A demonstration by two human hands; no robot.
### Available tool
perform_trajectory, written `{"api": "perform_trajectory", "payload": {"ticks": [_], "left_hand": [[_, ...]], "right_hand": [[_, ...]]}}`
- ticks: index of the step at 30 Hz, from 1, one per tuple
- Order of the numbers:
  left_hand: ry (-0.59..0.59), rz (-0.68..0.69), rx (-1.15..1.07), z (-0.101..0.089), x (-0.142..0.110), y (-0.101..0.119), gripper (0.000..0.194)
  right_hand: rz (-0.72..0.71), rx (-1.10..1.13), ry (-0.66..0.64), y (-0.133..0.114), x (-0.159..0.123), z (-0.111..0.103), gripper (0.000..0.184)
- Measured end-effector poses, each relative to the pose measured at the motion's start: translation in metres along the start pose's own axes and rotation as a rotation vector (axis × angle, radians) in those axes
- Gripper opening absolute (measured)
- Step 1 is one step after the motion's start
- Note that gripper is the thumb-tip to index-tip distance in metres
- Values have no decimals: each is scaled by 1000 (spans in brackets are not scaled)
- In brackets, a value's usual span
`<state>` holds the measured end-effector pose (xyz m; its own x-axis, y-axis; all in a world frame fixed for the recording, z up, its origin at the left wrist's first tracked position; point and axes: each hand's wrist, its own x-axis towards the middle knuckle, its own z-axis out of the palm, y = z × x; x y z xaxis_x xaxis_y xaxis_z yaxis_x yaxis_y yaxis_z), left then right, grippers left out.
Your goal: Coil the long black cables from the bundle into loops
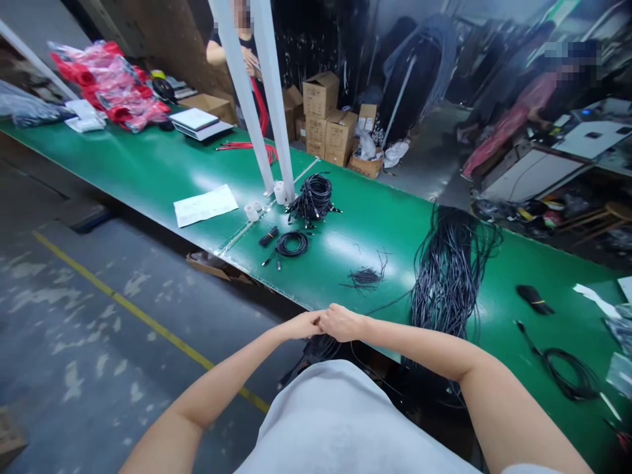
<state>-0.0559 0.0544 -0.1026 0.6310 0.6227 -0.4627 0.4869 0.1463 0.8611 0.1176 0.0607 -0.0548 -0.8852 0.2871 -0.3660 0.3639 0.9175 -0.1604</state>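
Note:
My left hand (305,324) and my right hand (342,322) meet at the table's front edge, fingers closed and pressed together. Just under them hangs a looped black cable (323,347), gripped by both hands; the fingers hide the exact spot. Beyond my hands lies a small heap of short black ties (364,277). To the right, a large bundle of loose black cables (447,276) drapes over the front edge. Ahead to the left sit a single coiled cable (292,244), a banded bunch of black ties (268,236) and a stack of coiled cables (316,196).
Two white posts (280,99) rise from the green table (143,168). A paper sheet (205,205) lies left, with red wrapped bundles (108,85) farther off. Another coiled cable (567,372) rests at right. A person (249,62) stands across the table, near cardboard boxes (323,122).

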Motion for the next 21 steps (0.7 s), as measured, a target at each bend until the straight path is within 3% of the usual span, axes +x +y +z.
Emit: {"api": "perform_trajectory", "payload": {"ticks": [3, 6, 9, 14, 16, 19, 21], "left_hand": [[20, -84, -51, 14, 10, -2, 35], [90, -79, 27, 15, 16, 1, 19], [247, -79, 158, 7, 18, 6, 8], [484, -82, 297, 7, 12, 15, 11], [450, -99, 150, 12, 12, 18, 10], [295, -151, -522, 23, 15, 20, 5], [281, -160, -884, 29, 19, 24, 12]], "right_hand": [[150, 34, -10, -1, 0, 4, 25], [287, 64, -4, 0, 2, 5, 26], [413, 92, 16, 4, 6, 3, 25], [623, 162, 38, 15, 17, -1, 24], [683, 184, 51, 19, 19, -3, 23], [723, 212, 83, 21, 18, -6, 21], [721, 238, 116, 18, 14, -8, 20]]}}
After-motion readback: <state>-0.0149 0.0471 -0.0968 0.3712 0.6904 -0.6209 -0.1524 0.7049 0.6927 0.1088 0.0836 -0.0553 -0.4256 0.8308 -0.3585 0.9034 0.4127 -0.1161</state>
